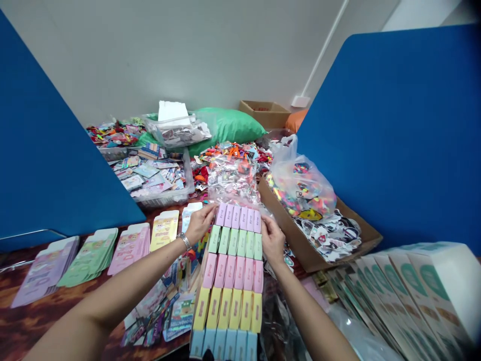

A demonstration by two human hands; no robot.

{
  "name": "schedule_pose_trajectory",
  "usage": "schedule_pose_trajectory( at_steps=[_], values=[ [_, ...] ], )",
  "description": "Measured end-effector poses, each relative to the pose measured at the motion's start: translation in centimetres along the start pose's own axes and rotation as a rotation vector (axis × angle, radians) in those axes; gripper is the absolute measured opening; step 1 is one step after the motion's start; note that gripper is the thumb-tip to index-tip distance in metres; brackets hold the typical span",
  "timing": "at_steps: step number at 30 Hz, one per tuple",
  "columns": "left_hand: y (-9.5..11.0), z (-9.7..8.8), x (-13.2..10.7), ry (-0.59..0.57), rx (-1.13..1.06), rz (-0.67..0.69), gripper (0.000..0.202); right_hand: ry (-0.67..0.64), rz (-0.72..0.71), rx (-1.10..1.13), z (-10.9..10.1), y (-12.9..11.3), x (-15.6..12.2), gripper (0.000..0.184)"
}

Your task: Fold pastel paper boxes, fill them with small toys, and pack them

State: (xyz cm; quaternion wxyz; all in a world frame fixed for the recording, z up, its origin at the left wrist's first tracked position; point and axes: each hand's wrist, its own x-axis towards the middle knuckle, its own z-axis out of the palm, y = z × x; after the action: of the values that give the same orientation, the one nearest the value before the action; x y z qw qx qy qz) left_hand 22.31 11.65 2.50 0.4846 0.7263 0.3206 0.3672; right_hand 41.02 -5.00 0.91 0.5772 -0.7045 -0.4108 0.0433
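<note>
Here we go: thirty small boxes packed in five rows of six, lilac at the far end, then green, pink, yellow and pale blue nearest the body! The block sits on the table's wood-patterned top, long axis running straight ahead, rows lying crosswise. The left hand, a metal wristwatch on its wrist, and the right hand flank the lilac row, fingers extended and unclenched against its ends; whether they're gripping, I can't tell! To the left, five fanned stacks of flat box blanks. Just beyond the block, a clear plastic bag of colourful pieces. To the right, a cardboard carton and a row of white-and-teal boxes
</note>
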Motion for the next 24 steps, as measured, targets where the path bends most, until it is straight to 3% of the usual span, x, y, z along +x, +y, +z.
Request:
schedule_pose_trajectory(
  at_steps=[3,5,6,11,18,24],
  values=[
    [-0.2,0.2,-1.1,0.049,0.012,0.037,0.027,0.107,0.066,0.165,0.5,-0.2,-0.6,0.052],
    [-0.5,0.3,-1.4,0.087,0.007,0.048,0.027,0.121,0.124,0.248,0.6,-0.5,-0.9,0.072],
    [-0.7,0.4,-1.5,0.102,0.000,0.050,0.027,0.109,0.154,0.268,0.5,-0.7,-0.9,0.074],
    [-1.2,1.1,-1.8,0.141,-0.084,0.028,0.033,-0.008,0.155,0.151,-0.5,-1.0,-1.4,0.029],
    [-1.1,1.3,-2.0,0.146,-0.258,-0.028,0.037,0.034,0.083,0.186,-1.2,-0.7,-3.2,0.025],
    [-1.1,1.4,-2.9,0.106,-0.352,-0.074,0.038,-0.013,0.070,0.153,-1.0,1.7,-5.8,0.030]
  ],
)
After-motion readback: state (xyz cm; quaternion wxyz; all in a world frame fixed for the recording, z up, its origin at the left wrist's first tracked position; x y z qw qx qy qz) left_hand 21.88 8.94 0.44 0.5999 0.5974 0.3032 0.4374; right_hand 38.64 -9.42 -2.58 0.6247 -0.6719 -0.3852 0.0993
